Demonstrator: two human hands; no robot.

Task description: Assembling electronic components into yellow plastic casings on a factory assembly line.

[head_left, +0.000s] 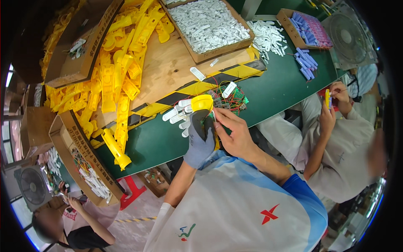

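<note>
My left hand (197, 145), in a grey glove, is wrapped round a yellow plastic housing (202, 102) with a rounded head. Bare, my right hand (237, 136) pinches at the housing's right side; whatever small part sits in its fingertips is hidden. A bit of green shows inside the housing between the two hands. Several white plastic pieces (176, 113) lie on the green table just left of the housing. Beyond my right hand is a heap of green circuit boards (238, 100) with red and black wires, a white piece lying on top.
Yellow housings (108, 86) are piled at the left around a cardboard box (79, 54). A carton of white pieces (208, 25) stands on the wooden board (168, 69), edged with striped tape. Purple cylindrical cells (306, 63) lie at the right, near a seated co-worker (336, 147).
</note>
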